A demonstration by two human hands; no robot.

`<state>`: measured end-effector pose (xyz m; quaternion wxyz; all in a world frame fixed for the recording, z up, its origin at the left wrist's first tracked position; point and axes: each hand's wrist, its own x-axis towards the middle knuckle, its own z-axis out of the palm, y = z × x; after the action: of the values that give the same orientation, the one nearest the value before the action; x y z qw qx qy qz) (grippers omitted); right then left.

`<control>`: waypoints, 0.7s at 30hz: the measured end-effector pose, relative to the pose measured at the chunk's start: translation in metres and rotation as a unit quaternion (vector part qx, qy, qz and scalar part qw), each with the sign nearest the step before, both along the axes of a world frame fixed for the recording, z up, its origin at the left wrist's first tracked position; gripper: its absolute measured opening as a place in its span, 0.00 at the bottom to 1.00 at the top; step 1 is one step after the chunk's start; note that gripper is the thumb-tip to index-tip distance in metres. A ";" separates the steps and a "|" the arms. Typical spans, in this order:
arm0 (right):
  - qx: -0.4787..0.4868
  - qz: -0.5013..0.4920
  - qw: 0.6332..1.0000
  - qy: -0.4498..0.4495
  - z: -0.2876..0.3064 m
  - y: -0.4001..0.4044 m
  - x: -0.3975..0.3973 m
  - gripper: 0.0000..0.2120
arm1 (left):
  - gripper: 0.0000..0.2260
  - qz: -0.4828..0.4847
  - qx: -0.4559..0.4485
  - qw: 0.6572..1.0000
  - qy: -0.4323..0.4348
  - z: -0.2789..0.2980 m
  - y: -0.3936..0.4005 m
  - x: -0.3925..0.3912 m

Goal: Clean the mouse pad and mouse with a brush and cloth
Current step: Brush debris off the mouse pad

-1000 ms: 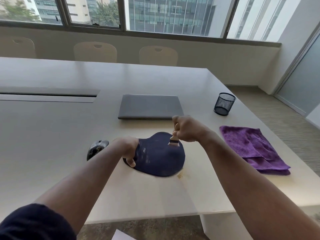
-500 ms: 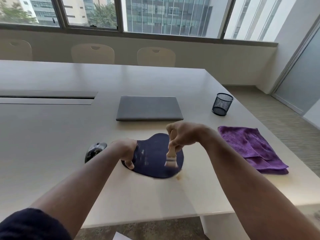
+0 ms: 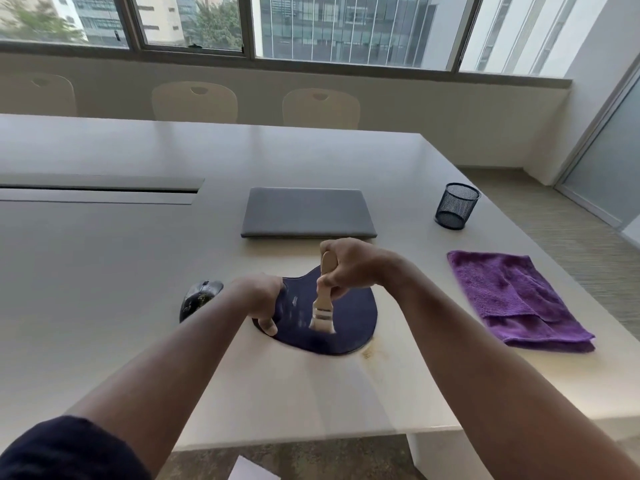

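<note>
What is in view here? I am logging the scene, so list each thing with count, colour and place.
Teardrop-shaped fabric mouse pad: one, dark navy, near table edge, centre.
Wooden flat brush: one, pale wood, bristles on pad.
Computer mouse: one, black, left of pad.
Folded terry cloth: one, purple, right of pad.
Closed laptop: one, grey, behind pad.
Mesh pen cup: one, black, far right.
Table: one, off-white.
Chairs: three, beige, far side.
Left hand: holds pad's left edge.
Right hand: grips brush handle.
</note>
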<state>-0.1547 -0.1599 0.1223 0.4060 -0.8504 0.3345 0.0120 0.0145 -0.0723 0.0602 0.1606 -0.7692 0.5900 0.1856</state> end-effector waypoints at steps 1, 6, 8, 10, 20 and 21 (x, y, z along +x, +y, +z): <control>0.005 -0.008 1.000 0.009 -0.003 0.000 0.000 0.10 | 0.34 0.001 -0.001 1.000 0.000 0.000 0.000 0.000; -0.212 -0.088 0.973 -0.021 -0.003 -0.014 0.001 0.09 | 0.34 0.007 0.003 1.000 0.003 -0.001 -0.001 0.001; -0.126 -0.070 0.989 -0.033 0.001 -0.017 0.003 0.09 | 0.34 0.007 0.004 1.000 0.000 -0.001 -0.001 0.001; -0.009 -0.049 0.999 -0.007 0.001 -0.013 0.005 0.12 | 0.34 0.000 0.008 1.000 -0.006 -0.001 -0.003 0.000; -0.277 -0.130 0.950 -0.059 -0.021 -0.025 0.014 0.07 | 0.34 0.002 0.005 1.000 -0.003 -0.002 -0.003 0.002; -0.273 -0.123 0.953 -0.054 -0.022 -0.026 0.014 0.08 | 0.34 0.002 0.005 1.000 -0.003 -0.002 -0.003 0.002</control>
<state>-0.1411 -0.1859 0.1000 0.1746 -0.8804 0.4045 -0.1755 0.0165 -0.0748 0.0578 0.1662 -0.7700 0.5870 0.1868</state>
